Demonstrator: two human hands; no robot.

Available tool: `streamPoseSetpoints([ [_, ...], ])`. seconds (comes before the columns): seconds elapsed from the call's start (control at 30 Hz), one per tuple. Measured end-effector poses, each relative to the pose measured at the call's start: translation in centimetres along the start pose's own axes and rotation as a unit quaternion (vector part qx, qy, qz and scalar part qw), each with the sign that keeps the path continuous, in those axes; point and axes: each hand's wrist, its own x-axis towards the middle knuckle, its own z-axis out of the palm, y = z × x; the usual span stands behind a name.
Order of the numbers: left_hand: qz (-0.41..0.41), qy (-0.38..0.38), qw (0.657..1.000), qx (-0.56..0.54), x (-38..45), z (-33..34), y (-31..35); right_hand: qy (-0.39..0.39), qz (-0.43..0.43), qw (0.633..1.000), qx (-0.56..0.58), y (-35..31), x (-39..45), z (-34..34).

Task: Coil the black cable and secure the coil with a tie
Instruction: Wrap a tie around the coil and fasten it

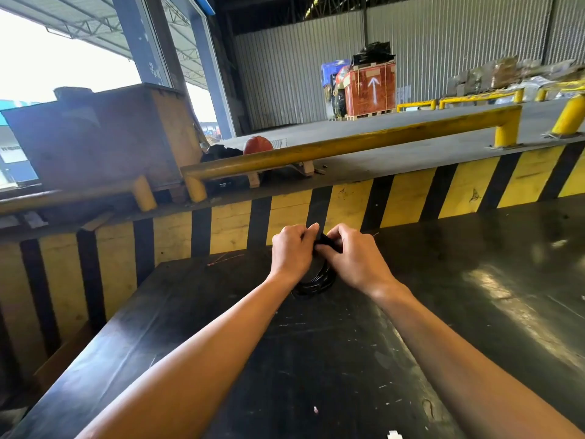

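A wide black worktop (pixel 332 359), glossy and scuffed with pale flecks, fills the lower part of the head view. Along its far edge rises a wall painted in yellow and black stripes (pixel 348 204), topped by a concrete ledge that carries a long yellow rail (pixel 348 144). At the left end of that ledge stands a large wooden crate (pixel 104 134), and just beside it, behind the rail, sits an orange hard hat (pixel 258 144). Far back, against the corrugated metal wall, a red crate (pixel 370 90) with a white arrow rests on a pallet.

Both bare forearms reach from the near edge of the worktop toward its far edge, meeting close to the striped wall. The left hand (pixel 291 251) has its fingers curled, thumb tip forward, gripping the upper part of the black cable coil (pixel 315 282). The right hand (pixel 354 258) is curled too, its fingertips pinching a small black piece (pixel 326 240) at the top of the coil; whether this is the tie or a cable end cannot be told. The coil stands between the two hands near the far edge of the worktop, its lower loops showing below the wrists, and whether they touch the surface cannot be told. A thin reddish strand (pixel 224 258) lies on the worktop to the left of the left hand.
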Motion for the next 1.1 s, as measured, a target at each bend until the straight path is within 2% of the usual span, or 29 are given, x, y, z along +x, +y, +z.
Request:
streamPoseSetpoints([
  [0.1,0.005,-0.001,1.000,0.025,-0.1,0.1,-0.2,0.035,-0.016,0.999,-0.010,0.6,0.1,0.4],
  [0.23,0.005,-0.004,0.999,0.032,-0.5,0.3,-0.2,0.046,-0.029,0.998,0.010,1.4,0.2,1.0],
  [0.33,0.031,-0.019,0.999,0.020,-0.9,0.4,-0.1,0.076,0.013,0.995,0.059,1.9,0.5,1.0],
  [0.43,0.054,-0.031,0.998,0.014,-1.1,0.6,-0.4,0.063,0.062,0.991,0.100,2.6,0.6,0.9],
  [0.57,0.052,-0.033,0.998,0.013,-1.1,0.7,-0.7,0.041,0.033,0.997,0.060,2.7,0.4,0.6],
  [0.73,0.039,-0.047,0.998,-0.010,-1.4,0.7,-0.4,0.070,-0.017,0.996,0.056,3.0,0.3,0.1],
  [0.83,-0.003,-0.097,0.993,-0.073,-2.3,0.8,-1.3,0.091,-0.004,0.993,0.071,3.7,0.2,0.0],
  [0.93,-0.108,-0.172,0.956,-0.212,-4.1,1.1,-3.3,0.114,0.074,0.985,0.107,5.8,-0.2,0.4],
  [1.0,-0.190,-0.199,0.916,-0.292,-5.5,1.5,-4.7,0.090,0.134,0.978,0.131,8.1,-1.1,1.3],
  [1.1,-0.280,-0.171,0.879,-0.347,-7.0,2.4,-7.0,0.020,0.231,0.957,0.172,11.6,-3.6,3.2],
])
